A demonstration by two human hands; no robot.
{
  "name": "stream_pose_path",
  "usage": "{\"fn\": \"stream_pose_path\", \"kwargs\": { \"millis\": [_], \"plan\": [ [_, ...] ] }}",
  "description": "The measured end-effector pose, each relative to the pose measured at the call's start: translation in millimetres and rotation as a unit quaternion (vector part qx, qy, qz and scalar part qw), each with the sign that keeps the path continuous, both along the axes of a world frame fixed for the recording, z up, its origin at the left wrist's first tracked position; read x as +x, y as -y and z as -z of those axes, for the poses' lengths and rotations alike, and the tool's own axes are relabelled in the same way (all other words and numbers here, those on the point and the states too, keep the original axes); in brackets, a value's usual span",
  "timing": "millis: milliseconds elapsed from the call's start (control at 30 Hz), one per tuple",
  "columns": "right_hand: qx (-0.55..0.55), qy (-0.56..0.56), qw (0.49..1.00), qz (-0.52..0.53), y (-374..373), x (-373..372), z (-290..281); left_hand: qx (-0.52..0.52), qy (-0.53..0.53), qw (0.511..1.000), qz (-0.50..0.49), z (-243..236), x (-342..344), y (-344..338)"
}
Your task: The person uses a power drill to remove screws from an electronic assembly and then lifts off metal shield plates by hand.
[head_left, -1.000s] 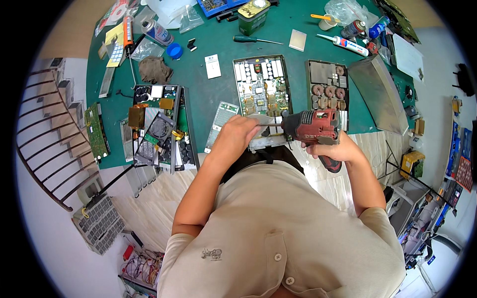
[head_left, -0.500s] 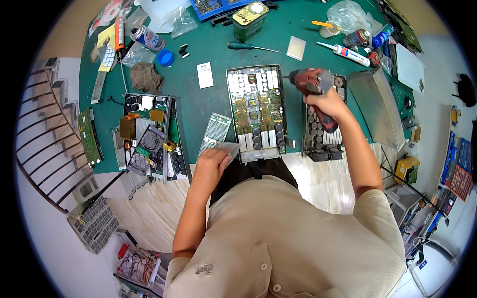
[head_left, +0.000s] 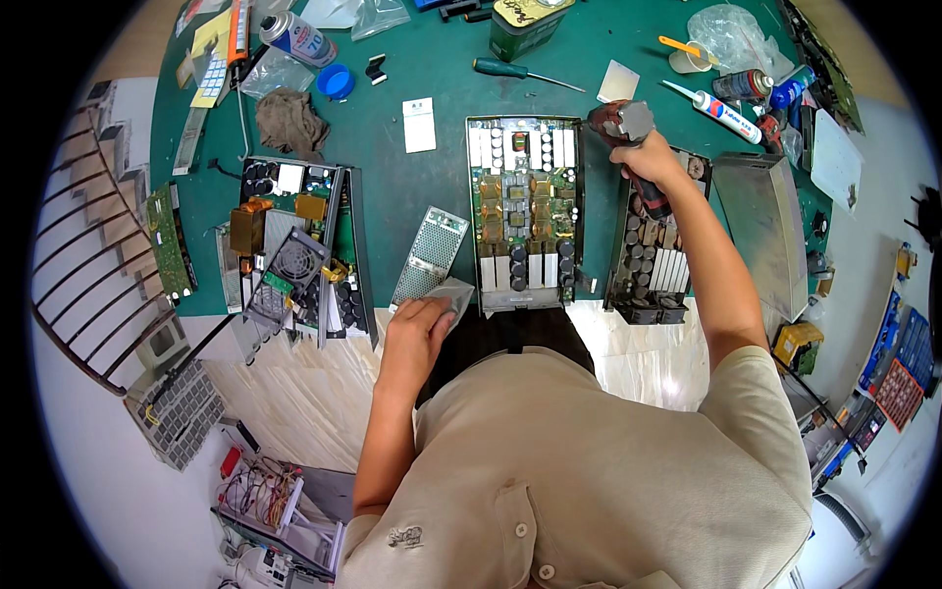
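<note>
My right hand [head_left: 652,162] is wrapped round the grip of a red and black cordless drill [head_left: 628,122], held over the far right corner of an open power module [head_left: 525,211]. The drill's bit cannot be made out. This module, full of circuit parts in a metal tray, lies in front of my body. My left hand [head_left: 414,334] is closed on a small clear plastic bag [head_left: 453,294] at the table's near edge; the bag's contents cannot be made out. Beside that hand lies a perforated metal panel [head_left: 433,250], slanted on the green table.
Another open module [head_left: 648,257] lies right, beside a metal cover [head_left: 758,231]. A partly dismantled unit with a fan [head_left: 297,263] stands left. Farther back are a screwdriver [head_left: 502,68], a white card [head_left: 419,126], a sealant tube [head_left: 726,116], a spray can [head_left: 297,39] and a rag [head_left: 290,120].
My right hand has moved the drill a little farther away, and the drill has turned so its bit no longer shows. My left hand stays by the panel with the bag. The whole view has shifted slightly.
</note>
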State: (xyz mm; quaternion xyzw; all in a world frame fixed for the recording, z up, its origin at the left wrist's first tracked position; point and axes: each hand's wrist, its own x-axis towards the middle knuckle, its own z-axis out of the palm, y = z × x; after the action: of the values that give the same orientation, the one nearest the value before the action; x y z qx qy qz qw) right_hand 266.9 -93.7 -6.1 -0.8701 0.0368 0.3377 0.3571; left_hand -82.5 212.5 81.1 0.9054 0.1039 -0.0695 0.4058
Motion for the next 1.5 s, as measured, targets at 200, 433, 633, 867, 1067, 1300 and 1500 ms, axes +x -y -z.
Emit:
{"fn": "stream_pose_path", "kwargs": {
  "millis": [200, 433, 633, 867, 1067, 1300, 1500],
  "plan": [
    [-0.012, 0.004, 1.0, -0.008, 0.2, 2.4, 5.4, -0.001, -0.006, 1.0, 0.003, -3.1, 6.2, -2.9],
    [-0.009, 0.0, 1.0, -0.03, -8.5, 9.9, -3.9, 0.0, 0.006, 1.0, 0.006, -2.3, 3.2, -4.7],
    [-0.029, -0.001, 0.998, -0.059, -10.6, 14.6, -11.0, 0.003, -0.001, 1.0, -0.008, -3.2, 0.0, -7.4],
    [-0.083, 0.016, 0.991, -0.105, -23.5, 12.9, -7.2, -0.004, -0.002, 1.0, -0.01, 0.6, -2.1, -8.2],
    [-0.055, 0.01, 0.99, -0.133, -16.8, 35.0, -4.9, -0.012, 0.026, 1.0, 0.001, 3.7, 0.3, -3.1],
    [-0.055, -0.005, 0.995, -0.079, -22.9, 33.2, -0.9, -0.009, 0.029, 1.0, -0.002, 2.6, -0.2, -2.5],
    [-0.042, -0.001, 0.996, -0.084, -18.4, 32.8, 3.4, -0.003, 0.038, 0.999, -0.003, -2.2, -3.0, -3.0]
  ]
}}
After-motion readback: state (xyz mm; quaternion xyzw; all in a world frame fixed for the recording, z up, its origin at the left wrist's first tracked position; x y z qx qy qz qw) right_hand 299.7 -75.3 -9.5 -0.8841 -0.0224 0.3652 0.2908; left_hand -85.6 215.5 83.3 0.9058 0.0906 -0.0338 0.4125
